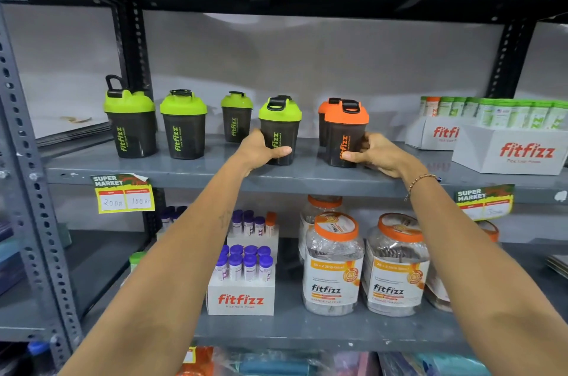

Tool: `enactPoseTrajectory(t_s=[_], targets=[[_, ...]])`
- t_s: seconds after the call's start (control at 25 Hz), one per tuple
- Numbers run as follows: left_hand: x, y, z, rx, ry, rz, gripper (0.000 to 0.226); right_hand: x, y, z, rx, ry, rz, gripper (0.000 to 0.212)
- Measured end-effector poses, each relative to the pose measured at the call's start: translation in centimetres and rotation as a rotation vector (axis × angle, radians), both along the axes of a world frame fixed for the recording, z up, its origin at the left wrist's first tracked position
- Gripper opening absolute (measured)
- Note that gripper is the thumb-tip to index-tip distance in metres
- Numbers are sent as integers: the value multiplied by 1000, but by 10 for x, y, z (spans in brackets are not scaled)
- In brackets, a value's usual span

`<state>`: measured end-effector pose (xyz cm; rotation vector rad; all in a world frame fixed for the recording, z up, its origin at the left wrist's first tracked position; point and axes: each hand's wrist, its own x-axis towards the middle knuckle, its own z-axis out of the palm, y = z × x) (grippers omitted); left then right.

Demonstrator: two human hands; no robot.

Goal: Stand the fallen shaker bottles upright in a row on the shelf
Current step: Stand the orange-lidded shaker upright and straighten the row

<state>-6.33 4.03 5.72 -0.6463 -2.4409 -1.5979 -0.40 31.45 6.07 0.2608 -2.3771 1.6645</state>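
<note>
Up on the grey metal shelf (184, 174), six shaker bottles stand upright, roughly in a row. From the left there is a green-lidded bottle with its carry loop raised (130, 120), then a second green-lidded bottle (183, 125) just beside it, then a third green-lidded bottle (236, 117) set further back towards the wall. The left hand (261, 151) is wrapped around the lower body of a fourth green-lidded bottle (280, 126), thumb across the front and the bottle's base on the shelf. The right hand (379, 154) holds the lower part of the front orange-lidded bottle (345, 129) from its right side, thumb on the front near the base; this bottle also stands on the shelf. A second orange-lidded bottle (324, 117) stands directly behind it and is mostly hidden. The two held bottles are near each other with a clear gap between them. A beaded bracelet (421, 180) sits on the right wrist. To the right on the same shelf are white boxes (510, 151) filled with green-capped tubes. A yellow price tag (124, 195) hangs from the shelf's front edge at left. On the shelf below stand clear jars with orange lids (333, 265) and a white box of purple-capped tubes (242, 280).
</note>
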Motion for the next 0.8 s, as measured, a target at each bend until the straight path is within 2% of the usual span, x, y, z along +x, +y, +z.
enactPoseTrajectory(t_s=[0.36,0.6,0.8], targets=[[1,11,-2,-64,79,75,67,5,2,1,-6,-20,8,39],[2,12,-4,-72,90,85,67,4,3,0,21,-23,1,50],[4,11,-4,-101,104,88,64,4,2,-1,35,-24,0,48]])
